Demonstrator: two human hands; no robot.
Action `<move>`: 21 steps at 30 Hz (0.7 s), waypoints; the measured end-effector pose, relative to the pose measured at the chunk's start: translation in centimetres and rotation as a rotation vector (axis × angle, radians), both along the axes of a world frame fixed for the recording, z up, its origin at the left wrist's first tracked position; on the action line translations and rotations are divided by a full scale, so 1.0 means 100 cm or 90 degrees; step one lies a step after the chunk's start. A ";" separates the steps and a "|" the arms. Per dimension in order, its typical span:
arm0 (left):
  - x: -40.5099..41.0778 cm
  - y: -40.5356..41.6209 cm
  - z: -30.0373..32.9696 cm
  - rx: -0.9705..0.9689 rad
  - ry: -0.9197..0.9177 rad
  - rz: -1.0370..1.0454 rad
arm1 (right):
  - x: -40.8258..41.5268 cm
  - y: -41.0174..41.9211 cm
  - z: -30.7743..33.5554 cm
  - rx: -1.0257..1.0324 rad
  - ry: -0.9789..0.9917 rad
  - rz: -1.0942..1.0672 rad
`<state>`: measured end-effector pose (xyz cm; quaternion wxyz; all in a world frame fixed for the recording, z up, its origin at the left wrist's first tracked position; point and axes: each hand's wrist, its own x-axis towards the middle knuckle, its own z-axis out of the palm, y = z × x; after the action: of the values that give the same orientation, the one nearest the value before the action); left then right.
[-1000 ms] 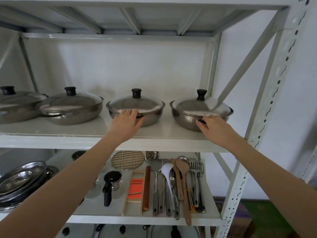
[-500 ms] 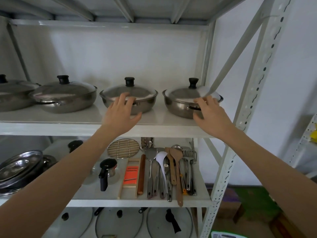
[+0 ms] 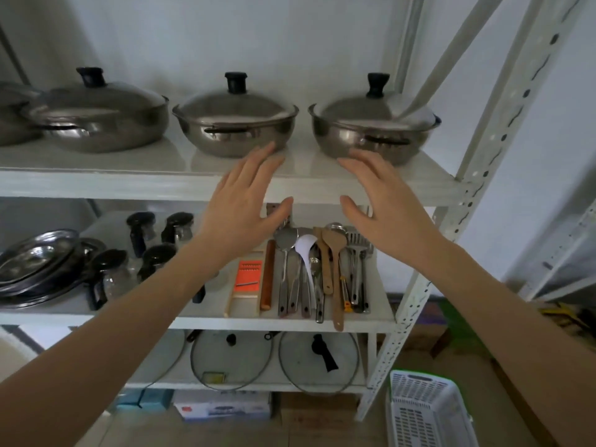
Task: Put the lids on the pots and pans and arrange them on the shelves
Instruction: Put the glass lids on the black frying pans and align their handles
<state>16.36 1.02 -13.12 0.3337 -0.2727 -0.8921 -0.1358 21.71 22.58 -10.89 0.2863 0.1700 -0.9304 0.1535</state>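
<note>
Head view: left hand and right hand splayed, empty, before round lidded steel pots

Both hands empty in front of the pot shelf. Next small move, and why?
Probably lower both hands to the bottom shelf. The pots on the upper shelf all show lids, and the left hand and right hand hover open, holding nothing. Two glass lids lie loose below, though no bare pan for them is in view.
</note>
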 end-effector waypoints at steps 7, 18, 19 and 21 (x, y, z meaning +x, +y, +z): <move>0.003 -0.017 -0.079 -0.009 -0.091 -0.050 | -0.013 -0.020 -0.079 -0.010 -0.110 0.028; 0.000 -0.052 -0.243 -0.045 -0.272 -0.077 | -0.019 -0.052 -0.242 -0.027 -0.288 0.031; 0.003 -0.055 -0.257 -0.043 -0.290 -0.090 | -0.017 -0.056 -0.256 -0.031 -0.307 0.029; 0.008 -0.062 -0.284 -0.050 -0.334 -0.116 | -0.013 -0.064 -0.283 -0.023 -0.340 0.029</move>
<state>17.16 -5.16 -41.52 0.0669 -0.3197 -0.9245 -0.1967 20.44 16.20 -39.22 0.0299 0.1390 -0.9661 0.2157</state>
